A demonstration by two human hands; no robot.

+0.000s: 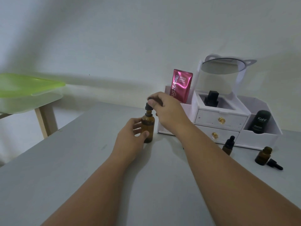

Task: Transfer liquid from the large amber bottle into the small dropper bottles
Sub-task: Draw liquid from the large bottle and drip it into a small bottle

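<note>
The large amber bottle [148, 128] stands upright on the grey table [65, 160], near its middle. My left hand [130, 141] grips the bottle's body from the left. My right hand [164, 111] pinches the black dropper cap [148, 107], which is raised just above the bottle's neck. Off to the right stands a small amber dropper bottle [228, 145] with its black cap on. Further right, another small amber bottle [263, 156] stands uncapped, and its black dropper cap [275, 164] lies on the table beside it.
A white cosmetics organiser [219, 119] with drawers stands at the back right; it holds a pink sachet [181, 85], a black bottle [211, 98], a dark Kahf container [259, 122] and a round mirror [223, 66]. A green-lidded plastic box [29, 88] sits on a small stand at left.
</note>
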